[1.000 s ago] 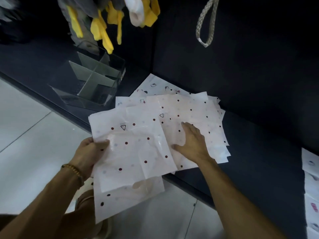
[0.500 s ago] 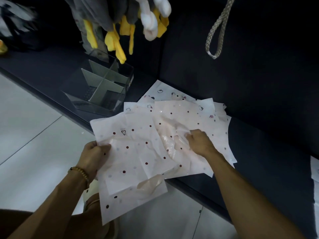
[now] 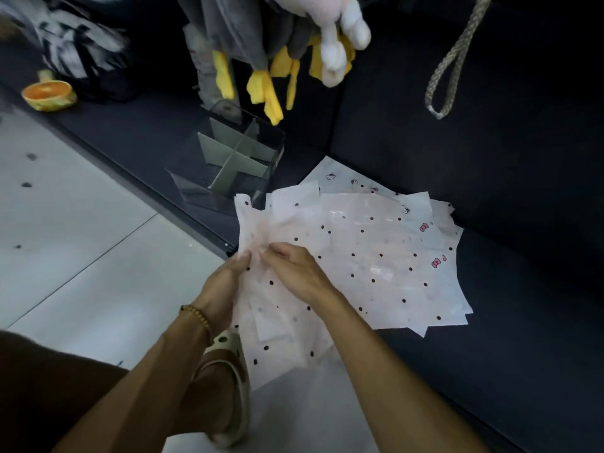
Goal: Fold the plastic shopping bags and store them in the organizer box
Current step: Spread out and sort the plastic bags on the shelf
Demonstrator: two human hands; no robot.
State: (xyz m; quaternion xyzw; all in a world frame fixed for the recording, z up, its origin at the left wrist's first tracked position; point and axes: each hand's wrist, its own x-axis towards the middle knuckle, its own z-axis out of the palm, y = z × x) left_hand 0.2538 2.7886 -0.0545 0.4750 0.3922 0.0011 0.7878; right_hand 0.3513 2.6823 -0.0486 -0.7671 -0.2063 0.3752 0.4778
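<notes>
A pile of pale pink plastic bags (image 3: 385,256) with dark dots and small cartoon prints lies on a dark surface. One dotted bag (image 3: 281,322) is lifted off the pile's near left corner and hangs over the edge toward the floor. My left hand (image 3: 225,286) pinches its left edge. My right hand (image 3: 294,269) grips the same bag just beside it, fingertips nearly touching the left hand. The clear organizer box (image 3: 235,165) with grey cross dividers stands behind the pile to the left, and its compartments look empty.
Plush toys (image 3: 294,44) with yellow feet hang above the box. A braided rope loop (image 3: 454,60) dangles at upper right. An orange-and-yellow bowl-shaped object (image 3: 49,94) sits far left on the dark ledge (image 3: 130,132). White tiled floor (image 3: 81,256) lies below, with my sandalled foot (image 3: 225,387) on it.
My right hand left the pile and moved left to join the left hand on the bag. The bag was drawn in and bunched between both hands. The view shifted up and left.
</notes>
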